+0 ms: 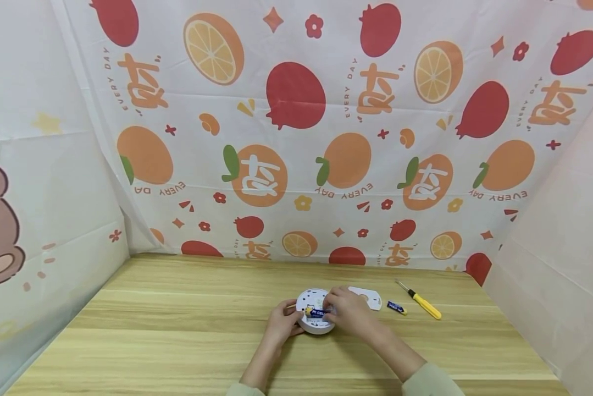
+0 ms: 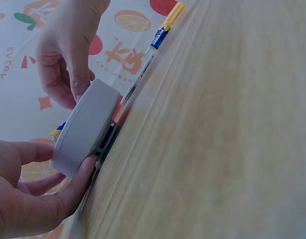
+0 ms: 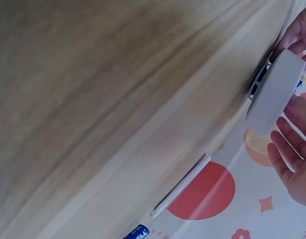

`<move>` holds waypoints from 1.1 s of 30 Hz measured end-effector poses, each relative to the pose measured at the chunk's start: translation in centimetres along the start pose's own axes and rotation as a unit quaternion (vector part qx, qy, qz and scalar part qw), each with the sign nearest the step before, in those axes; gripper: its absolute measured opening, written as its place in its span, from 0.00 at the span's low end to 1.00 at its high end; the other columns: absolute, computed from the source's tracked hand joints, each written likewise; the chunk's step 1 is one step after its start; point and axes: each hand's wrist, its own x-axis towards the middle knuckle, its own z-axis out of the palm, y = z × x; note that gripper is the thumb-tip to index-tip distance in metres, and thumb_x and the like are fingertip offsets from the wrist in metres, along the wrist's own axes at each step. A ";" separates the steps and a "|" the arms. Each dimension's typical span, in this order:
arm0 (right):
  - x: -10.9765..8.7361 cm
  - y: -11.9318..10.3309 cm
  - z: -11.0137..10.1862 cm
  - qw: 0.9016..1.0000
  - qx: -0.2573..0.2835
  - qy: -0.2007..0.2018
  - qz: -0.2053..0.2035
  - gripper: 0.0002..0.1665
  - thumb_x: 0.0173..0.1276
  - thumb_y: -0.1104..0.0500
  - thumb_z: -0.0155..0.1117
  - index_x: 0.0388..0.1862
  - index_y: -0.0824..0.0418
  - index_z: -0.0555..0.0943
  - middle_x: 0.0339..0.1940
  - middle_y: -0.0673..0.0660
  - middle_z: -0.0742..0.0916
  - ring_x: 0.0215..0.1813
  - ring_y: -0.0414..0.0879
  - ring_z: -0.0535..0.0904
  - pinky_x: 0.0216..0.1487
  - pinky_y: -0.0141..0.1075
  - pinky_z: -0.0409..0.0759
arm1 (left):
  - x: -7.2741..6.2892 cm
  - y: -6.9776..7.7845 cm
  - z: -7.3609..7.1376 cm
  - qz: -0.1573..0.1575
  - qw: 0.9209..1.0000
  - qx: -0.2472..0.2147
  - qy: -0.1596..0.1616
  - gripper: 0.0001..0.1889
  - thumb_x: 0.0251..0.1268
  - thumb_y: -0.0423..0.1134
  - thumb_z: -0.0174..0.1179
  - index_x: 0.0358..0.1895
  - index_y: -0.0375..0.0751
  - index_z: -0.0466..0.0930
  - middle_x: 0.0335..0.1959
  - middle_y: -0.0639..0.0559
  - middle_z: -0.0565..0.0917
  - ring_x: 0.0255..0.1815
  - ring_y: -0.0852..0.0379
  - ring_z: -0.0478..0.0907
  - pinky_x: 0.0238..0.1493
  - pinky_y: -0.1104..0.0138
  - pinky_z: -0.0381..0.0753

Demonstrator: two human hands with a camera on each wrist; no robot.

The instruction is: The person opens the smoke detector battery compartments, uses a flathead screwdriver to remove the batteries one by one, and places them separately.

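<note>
A round white smoke detector (image 1: pixel 318 330), back side up, is tilted a little above the wooden table, its vented black underside (image 2: pixel 109 137) toward the wood. My left hand (image 1: pixel 278 324) grips its left rim, thumb and fingers on either side of the edge. Across the back of the detector lies a blue and yellow battery (image 1: pixel 316 313). My right hand (image 1: pixel 352 312) pinches the right end of this battery, its fingertips down at the detector's back. From the left wrist view, only the yellow end of the battery (image 2: pixel 56 134) shows past the casing.
Just behind my right hand lies a flat white plate (image 1: pixel 371 298) with a round hole. Further right are a second blue battery (image 1: pixel 397 308) and a yellow-handled screwdriver (image 1: pixel 427 307). A fruit-printed cloth (image 1: pixel 296 220) hangs along the table's back edge.
</note>
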 end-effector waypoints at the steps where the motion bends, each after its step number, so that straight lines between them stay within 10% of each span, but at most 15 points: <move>1: 0.1 0.0 0.1 1.000 -0.002 0.002 -0.006 0.10 0.52 0.51 0.72 0.30 0.52 0.80 0.35 0.47 0.80 0.41 0.43 0.75 0.36 0.34 0.79 | 0.0 0.0 0.0 0.000 1.000 0.000 -0.002 0.22 0.61 0.25 0.50 0.57 0.18 0.61 0.50 0.24 0.72 0.36 0.49 0.78 0.34 0.62 0.83; 33: 0.6 0.4 0.8 0.991 -0.066 0.055 -0.105 0.10 0.51 0.52 0.68 0.28 0.53 0.78 0.30 0.47 0.78 0.34 0.40 0.71 0.32 0.30 0.75 | -0.2 0.1 -0.2 0.008 1.000 -0.003 -0.011 0.22 0.60 0.25 0.50 0.57 0.17 0.61 0.49 0.24 0.72 0.35 0.50 0.78 0.35 0.61 0.83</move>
